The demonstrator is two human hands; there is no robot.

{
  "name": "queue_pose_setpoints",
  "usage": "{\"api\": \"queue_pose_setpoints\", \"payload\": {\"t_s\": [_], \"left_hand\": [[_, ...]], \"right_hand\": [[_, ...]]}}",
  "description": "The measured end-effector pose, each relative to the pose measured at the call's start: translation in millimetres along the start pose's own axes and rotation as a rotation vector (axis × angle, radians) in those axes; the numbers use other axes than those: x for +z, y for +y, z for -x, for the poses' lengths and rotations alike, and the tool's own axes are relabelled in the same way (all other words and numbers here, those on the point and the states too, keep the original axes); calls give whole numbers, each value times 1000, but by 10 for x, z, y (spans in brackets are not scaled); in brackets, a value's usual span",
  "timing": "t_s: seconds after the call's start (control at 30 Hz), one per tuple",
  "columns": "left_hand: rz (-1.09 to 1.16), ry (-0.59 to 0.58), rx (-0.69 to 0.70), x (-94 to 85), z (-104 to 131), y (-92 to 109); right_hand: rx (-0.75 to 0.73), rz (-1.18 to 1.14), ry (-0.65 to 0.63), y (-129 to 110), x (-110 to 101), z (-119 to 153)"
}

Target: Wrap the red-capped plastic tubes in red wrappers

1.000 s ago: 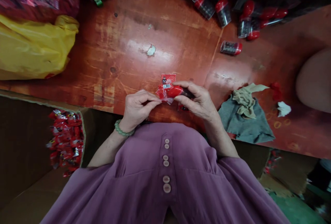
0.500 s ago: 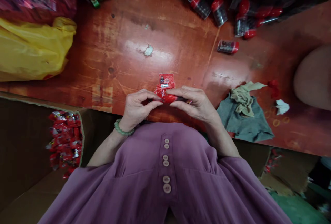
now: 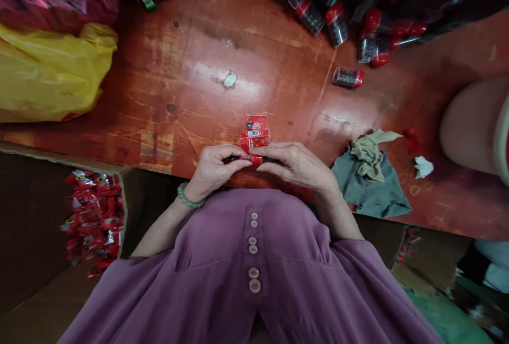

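Since a second ago, both hands are sinking toward the table's near edge, and the small red-capped tube (image 3: 254,160) is lying flatter between them, now mostly hidden. Left hand (image 3: 212,166) is pinching its left end with thumb and forefinger; right hand (image 3: 296,165) is curling over the dark right end, fingers pressed together on it. A red printed label (image 3: 255,131) is lying on the table at twelve o'clock of the tube, touching the fingertips. A green bead bracelet (image 3: 186,199) is circling the left wrist.

At eight o'clock, an open cardboard box (image 3: 125,195) is holding a heap of red packets (image 3: 93,222), too many to count. At one o'clock a pile of red-capped tubes (image 3: 350,5) is spreading along the far edge, with one loose tube (image 3: 348,77) lying apart. At three o'clock two crumpled cloths (image 3: 369,174) are resting, one grey, one tan. A yellow plastic bag (image 3: 47,76) is sitting at ten o'clock on the worn red table (image 3: 207,68).
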State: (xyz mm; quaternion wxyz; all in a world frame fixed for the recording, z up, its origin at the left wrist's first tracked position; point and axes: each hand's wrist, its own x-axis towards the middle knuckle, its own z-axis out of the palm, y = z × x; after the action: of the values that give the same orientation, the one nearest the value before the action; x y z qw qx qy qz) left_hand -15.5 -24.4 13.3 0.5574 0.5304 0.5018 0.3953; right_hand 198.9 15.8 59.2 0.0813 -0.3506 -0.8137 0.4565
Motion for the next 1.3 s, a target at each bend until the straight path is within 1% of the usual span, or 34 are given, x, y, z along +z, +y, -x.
{"api": "queue_pose_setpoints", "payload": {"t_s": [0.2,0.4,0.47,0.57,0.7,0.8,0.9,1.0,1.1,1.2,1.3], "left_hand": [[29,-41,-92,-51,-38,-26],[36,-124,-137,-80,-103,0],[50,-140,-140,-84,-115,-1],[62,-166,-154,-90,-127,-4],[100,-267,-205,-103,-160,10],[160,-319,-238,-118,-199,21],[261,-266,-275,-134,-227,11],[502,-194,-324,-131,-227,-8],[691,-156,-380,-75,-203,-12],[717,-69,-425,28,-174,-12],[673,22,-426,128,-157,-30]], "right_hand": [[-18,-174,-27,51,-49,-41],[-13,-174,-153,109,-86,-103],[-1,-172,-171,111,-95,-131],[-6,-186,-169,96,-110,-173],[-26,-293,-134,84,-117,-208],[63,-439,-87,111,-82,-205],[199,-584,12,153,-10,-191],[278,-673,156,178,69,-192],[344,-786,234,173,134,-213],[364,-882,283,154,179,-239],[348,-874,334,143,227,-261]]}}
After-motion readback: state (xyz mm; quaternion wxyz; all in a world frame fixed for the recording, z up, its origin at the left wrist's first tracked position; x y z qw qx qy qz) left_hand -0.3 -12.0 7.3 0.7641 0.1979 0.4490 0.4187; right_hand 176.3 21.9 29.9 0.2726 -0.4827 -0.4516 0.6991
